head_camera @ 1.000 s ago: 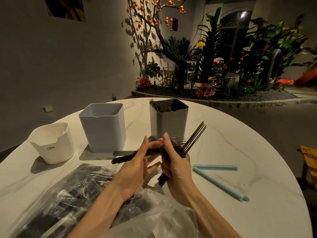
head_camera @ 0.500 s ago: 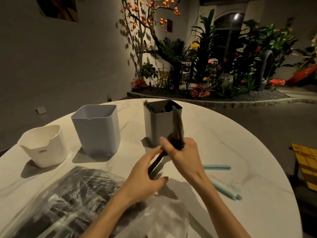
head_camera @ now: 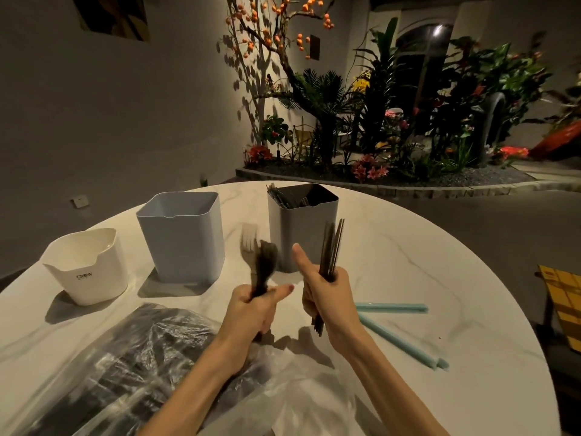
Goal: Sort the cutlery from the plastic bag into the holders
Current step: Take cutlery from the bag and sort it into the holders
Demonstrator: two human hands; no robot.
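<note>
Now split apart: blurred dark forks [head_camera: 262, 262] gripped in left hand [head_camera: 251, 313], thin dark sticks [head_camera: 331, 247] in right hand [head_camera: 327, 294], ready for separate holders, grey square holder [head_camera: 303, 237] nearest.

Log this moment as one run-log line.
left hand: grips forks | right hand: grips chopsticks | grey holder: part-filled | bag: still loaded

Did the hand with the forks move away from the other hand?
Yes. The left hand with the forks has swung left, off the right hand, and is now nearer the blue-grey holder.
</note>
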